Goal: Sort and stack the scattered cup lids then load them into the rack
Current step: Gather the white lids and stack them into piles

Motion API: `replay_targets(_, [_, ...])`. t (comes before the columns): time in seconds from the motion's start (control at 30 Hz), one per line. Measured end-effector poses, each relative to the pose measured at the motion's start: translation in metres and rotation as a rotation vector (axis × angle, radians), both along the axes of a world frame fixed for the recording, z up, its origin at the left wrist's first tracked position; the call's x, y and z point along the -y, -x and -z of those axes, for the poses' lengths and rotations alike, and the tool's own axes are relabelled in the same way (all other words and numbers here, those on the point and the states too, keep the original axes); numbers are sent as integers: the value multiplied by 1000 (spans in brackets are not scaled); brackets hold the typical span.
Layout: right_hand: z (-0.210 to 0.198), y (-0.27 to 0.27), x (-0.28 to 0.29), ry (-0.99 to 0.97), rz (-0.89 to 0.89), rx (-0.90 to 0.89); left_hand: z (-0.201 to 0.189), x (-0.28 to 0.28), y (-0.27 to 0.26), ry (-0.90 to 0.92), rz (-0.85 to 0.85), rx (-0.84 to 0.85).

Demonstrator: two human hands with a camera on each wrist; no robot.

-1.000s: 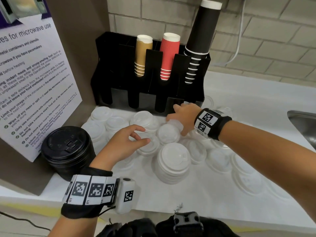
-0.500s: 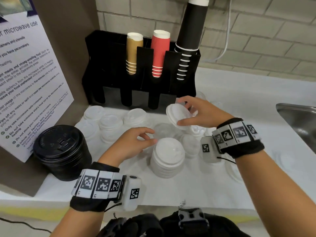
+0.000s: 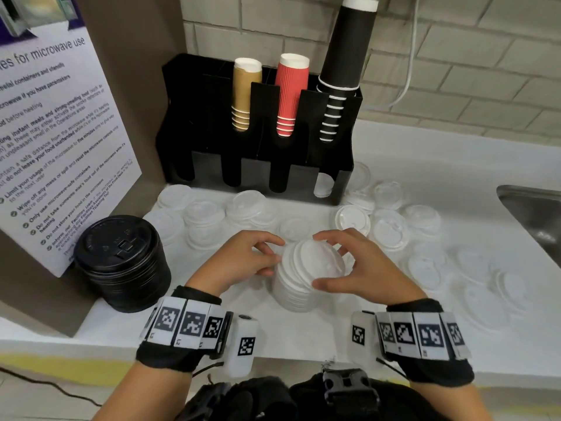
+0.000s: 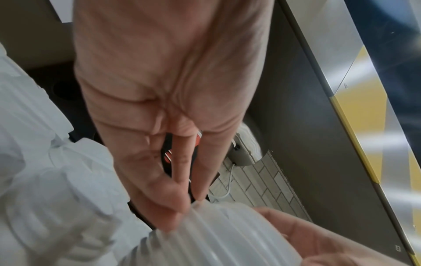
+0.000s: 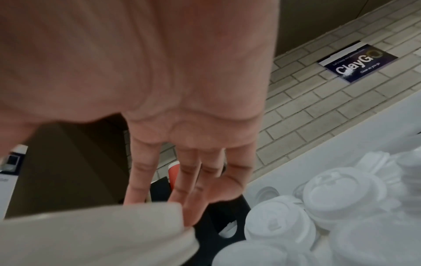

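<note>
A stack of white cup lids (image 3: 299,291) stands on the white counter (image 3: 303,332) in front of me. My right hand (image 3: 326,261) curls over its topmost lid (image 3: 312,256), thumb at the near edge and fingers at the far edge. From the left, my left hand (image 3: 270,256) holds the stack's side between thumb and fingertips. The left wrist view shows those fingertips (image 4: 173,212) on the ribbed stack (image 4: 216,239). In the right wrist view, fingertips (image 5: 191,214) rest on the top lid (image 5: 91,237). The black rack (image 3: 212,123) stands behind.
Loose white lids (image 3: 391,229) lie scattered left, behind and right of the stack. A stack of black lids (image 3: 121,262) sits at the left beside a microwave notice (image 3: 60,132). Tan, red and black cup stacks fill the rack's top. A metal sink (image 3: 534,214) lies at the far right.
My right hand lifted a white lid from near the rack and brought it down onto the stack. My left hand moved in to the stack's left side.
</note>
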State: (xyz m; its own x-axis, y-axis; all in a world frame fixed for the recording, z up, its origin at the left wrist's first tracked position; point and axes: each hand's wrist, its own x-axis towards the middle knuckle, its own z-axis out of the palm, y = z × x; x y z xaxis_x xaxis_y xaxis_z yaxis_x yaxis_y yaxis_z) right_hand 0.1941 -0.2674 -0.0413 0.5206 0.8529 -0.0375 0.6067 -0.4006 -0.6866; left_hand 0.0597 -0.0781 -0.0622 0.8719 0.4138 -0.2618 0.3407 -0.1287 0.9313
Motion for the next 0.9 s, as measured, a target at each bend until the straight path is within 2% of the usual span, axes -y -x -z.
replay_targets(0.4, [5, 15, -18, 43, -43, 100, -4, 7, -2, 93, -40, 13])
replay_targets(0.5, [6, 13, -17, 44, -73, 59, -3, 7, -2, 76, -40, -4])
replay_targets(0.6, [-1, -10, -9, -76, 28, -5, -1, 6, -3, 54, -52, -20])
replay_targets(0.67, [-7, -37, -2, -93, 145, 53, 0, 6, -4, 40, -57, -25])
replay_targets(0.77, [-9, -69, 1, 209, 135, 169, 0, 6, -4, 24, -60, -18])
replay_targets(0.83, [-4, -74, -5, 408, 38, 126, -1, 7, -5, 12, -60, -10])
replay_targets(0.9, [5, -72, -14, 522, -38, 105, -2, 6, -5, 2, -64, 1])
